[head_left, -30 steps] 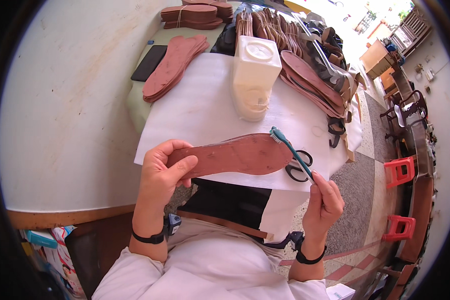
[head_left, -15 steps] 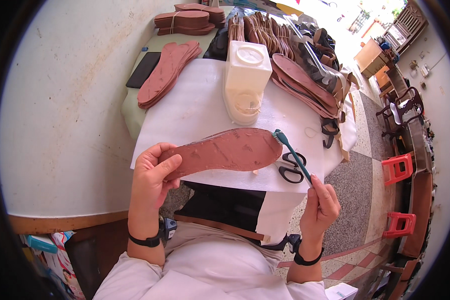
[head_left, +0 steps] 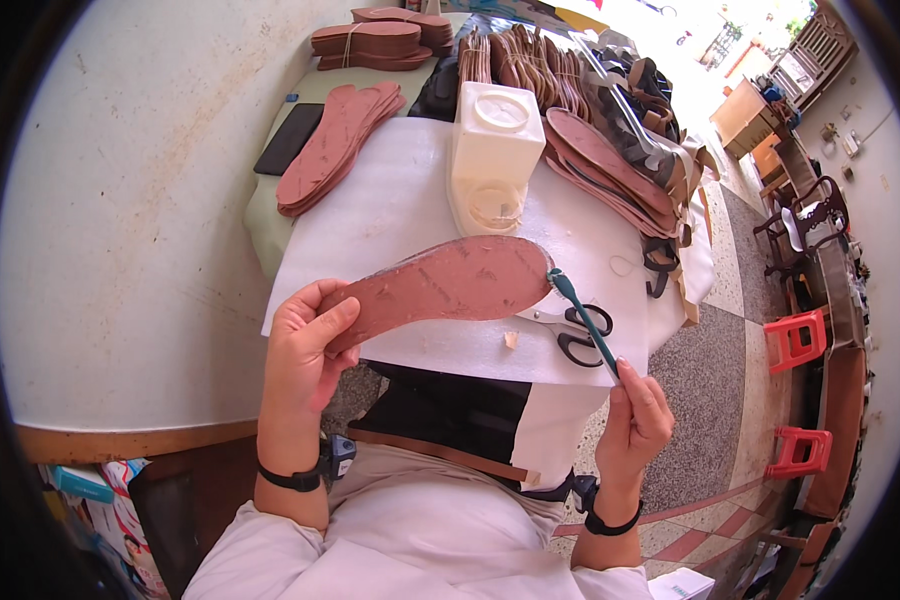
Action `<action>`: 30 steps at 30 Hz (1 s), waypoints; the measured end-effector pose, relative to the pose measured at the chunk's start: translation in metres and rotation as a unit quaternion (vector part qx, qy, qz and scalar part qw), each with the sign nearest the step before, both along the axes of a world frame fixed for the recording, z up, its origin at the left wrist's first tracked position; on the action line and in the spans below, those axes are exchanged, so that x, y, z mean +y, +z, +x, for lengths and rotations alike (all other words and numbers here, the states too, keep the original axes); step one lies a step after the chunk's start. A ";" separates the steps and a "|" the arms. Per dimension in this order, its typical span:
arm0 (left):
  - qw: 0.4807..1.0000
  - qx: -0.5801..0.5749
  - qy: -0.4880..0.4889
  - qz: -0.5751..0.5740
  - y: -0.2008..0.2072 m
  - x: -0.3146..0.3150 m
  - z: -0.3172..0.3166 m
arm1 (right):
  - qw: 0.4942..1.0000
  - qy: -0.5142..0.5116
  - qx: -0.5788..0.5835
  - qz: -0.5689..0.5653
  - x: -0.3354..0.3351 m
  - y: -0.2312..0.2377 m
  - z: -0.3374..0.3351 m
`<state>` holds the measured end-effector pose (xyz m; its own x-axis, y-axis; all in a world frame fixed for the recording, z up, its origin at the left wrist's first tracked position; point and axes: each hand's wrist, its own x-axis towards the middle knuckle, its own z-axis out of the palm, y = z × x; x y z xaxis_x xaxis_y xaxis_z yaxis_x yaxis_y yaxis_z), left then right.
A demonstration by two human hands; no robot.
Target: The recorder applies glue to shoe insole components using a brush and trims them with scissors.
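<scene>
The white-covered desk (head_left: 370, 215) spreads beneath the raised reddish-brown insole (head_left: 455, 282); a pale plastic container (head_left: 492, 150) stands just beyond that insole. The insole's long axis runs from its narrow end at left, slightly upward to its wide end at right. The left hand (head_left: 308, 345) has its grip closed on the narrow end; the right hand (head_left: 635, 408), nearer the wide end, pinches a green toothbrush (head_left: 587, 322), bristles seemingly touching the insole's rim.

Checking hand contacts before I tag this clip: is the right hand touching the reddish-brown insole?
Apart. In the head view, the right hand grips the toothbrush near its handle's end, with a plain gap between hand and insole.
</scene>
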<state>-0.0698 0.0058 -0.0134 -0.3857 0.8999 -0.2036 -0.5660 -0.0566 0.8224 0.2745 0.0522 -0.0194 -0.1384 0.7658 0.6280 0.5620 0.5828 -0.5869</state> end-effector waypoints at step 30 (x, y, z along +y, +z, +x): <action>0.999 -0.028 0.017 -0.025 -0.002 0.006 0.019 | 0.998 0.043 0.042 -0.001 -0.019 -0.014 -0.021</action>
